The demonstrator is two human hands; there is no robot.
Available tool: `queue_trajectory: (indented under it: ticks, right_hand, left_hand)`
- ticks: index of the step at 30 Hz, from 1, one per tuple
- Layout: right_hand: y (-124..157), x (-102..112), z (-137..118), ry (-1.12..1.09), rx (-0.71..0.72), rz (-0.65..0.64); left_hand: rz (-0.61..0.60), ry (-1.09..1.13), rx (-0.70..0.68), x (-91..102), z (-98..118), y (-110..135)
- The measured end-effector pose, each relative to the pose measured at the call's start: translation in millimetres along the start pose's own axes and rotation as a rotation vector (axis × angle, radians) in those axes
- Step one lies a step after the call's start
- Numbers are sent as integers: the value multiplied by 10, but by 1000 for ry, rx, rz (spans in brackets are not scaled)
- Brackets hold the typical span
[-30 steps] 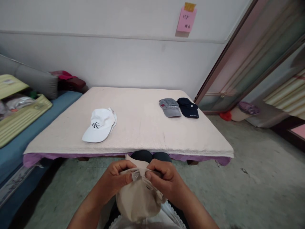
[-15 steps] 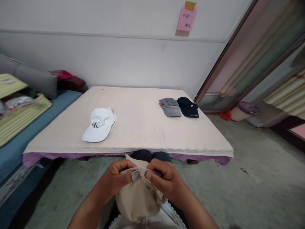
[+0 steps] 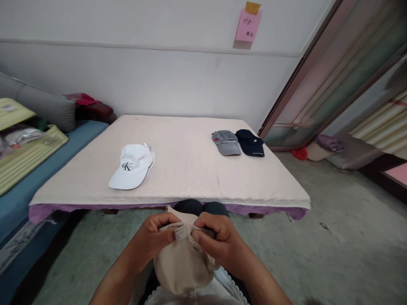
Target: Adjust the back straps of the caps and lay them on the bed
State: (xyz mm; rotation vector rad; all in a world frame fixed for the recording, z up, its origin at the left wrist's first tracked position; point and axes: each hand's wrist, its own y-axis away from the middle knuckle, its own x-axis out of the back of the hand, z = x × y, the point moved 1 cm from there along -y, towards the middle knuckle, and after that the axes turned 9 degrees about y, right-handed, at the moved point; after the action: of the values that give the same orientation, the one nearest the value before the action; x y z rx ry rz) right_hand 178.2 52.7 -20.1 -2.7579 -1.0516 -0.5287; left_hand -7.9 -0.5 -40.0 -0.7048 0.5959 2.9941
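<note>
A beige baseball cap point(image 3: 182, 269) is held above my lap, its back strap up and its brim pointing toward the table. My left hand point(image 3: 155, 237) pinches the strap on the left, beside a small buckle point(image 3: 180, 233). Close by, my right hand point(image 3: 219, 239) grips the strap and edge from the right, thumb on top. The fingertips hide part of the strap. On the table lie a white cap point(image 3: 135, 163) with black letters at left, and a grey cap point(image 3: 227, 143) touching a navy cap point(image 3: 250, 143) at right.
The table point(image 3: 184, 169) with a cream cover stands in front of my knees, against a white wall. A blue-covered bed point(image 3: 85, 133) holding a yellow case point(image 3: 34, 154) adjoins on the left. A pink note point(image 3: 248, 26) hangs on the wall. At right stands a bin point(image 3: 318, 150).
My right thumb and fingers have shifted slightly left along the strap, nearer the buckle. The caps on the table have not moved; the view has shifted a little.
</note>
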Motion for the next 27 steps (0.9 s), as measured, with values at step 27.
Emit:
queue_trajectory:
  ticks: [27]
  right_hand:
    - [-71,112,56,-164,66,-200]
  left_hand:
    - [-97,-116,22,-27,38,1]
